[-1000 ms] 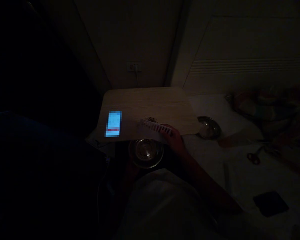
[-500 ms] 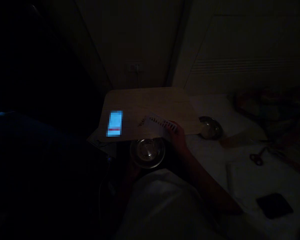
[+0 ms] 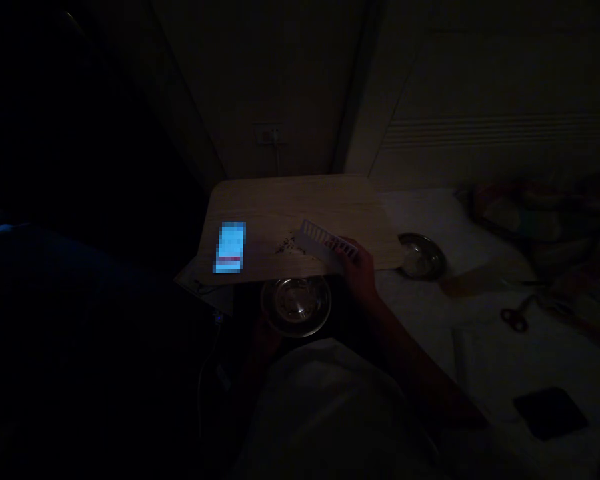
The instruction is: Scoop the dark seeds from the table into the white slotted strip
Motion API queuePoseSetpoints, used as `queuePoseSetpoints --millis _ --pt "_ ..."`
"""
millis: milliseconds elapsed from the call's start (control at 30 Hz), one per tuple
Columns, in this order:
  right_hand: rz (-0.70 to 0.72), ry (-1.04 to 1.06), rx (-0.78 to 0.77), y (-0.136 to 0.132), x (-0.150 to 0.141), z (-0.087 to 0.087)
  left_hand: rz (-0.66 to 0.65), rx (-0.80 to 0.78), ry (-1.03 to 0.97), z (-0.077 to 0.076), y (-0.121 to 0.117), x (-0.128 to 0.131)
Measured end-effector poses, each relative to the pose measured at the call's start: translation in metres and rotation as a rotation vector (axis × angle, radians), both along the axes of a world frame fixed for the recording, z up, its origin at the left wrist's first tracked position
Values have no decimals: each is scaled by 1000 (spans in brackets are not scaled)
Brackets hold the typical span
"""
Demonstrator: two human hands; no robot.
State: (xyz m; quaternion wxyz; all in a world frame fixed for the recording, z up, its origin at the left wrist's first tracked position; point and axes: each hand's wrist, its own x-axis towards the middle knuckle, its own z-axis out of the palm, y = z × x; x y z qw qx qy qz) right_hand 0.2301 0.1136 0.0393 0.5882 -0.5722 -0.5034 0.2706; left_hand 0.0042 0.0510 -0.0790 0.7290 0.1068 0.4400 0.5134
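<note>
In dim light my right hand (image 3: 361, 270) grips a pale, flat strip (image 3: 320, 248) with a row of slots along its upper edge; its exact kind is unclear. The strip slants just above the wooden tabletop (image 3: 290, 200). Small dark crumbs (image 3: 289, 245) lie scattered by its left end. Below the table's front edge, a shiny metal bowl (image 3: 296, 327) is held by my left hand (image 3: 270, 339) at its lower left rim. That hand is mostly lost in shadow, and what the bowl contains is hard to make out.
A lit phone (image 3: 230, 248) lies on the table's left side. Right of the table, a second metal bowl (image 3: 435, 257) rests on a white sheet (image 3: 425, 313), with red-handled scissors (image 3: 515, 320) and a dark flat square (image 3: 550, 412) farther over. A wall socket (image 3: 269, 135) holds a plugged-in cable.
My right hand has shifted slightly right and tilted the slotted strip, so more dark crumbs show beside it. The bowl and my left hand stay nearly where they were.
</note>
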Motion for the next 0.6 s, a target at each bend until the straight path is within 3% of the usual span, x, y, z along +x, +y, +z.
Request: queuePoseSetpoints --millis 433,600 --pt "80 -34 -34 -3 -2 4 -20 145 260 8 -6 -1" --pt "125 -52 -39 -5 -3 7 -61 406 523 17 -5 2"
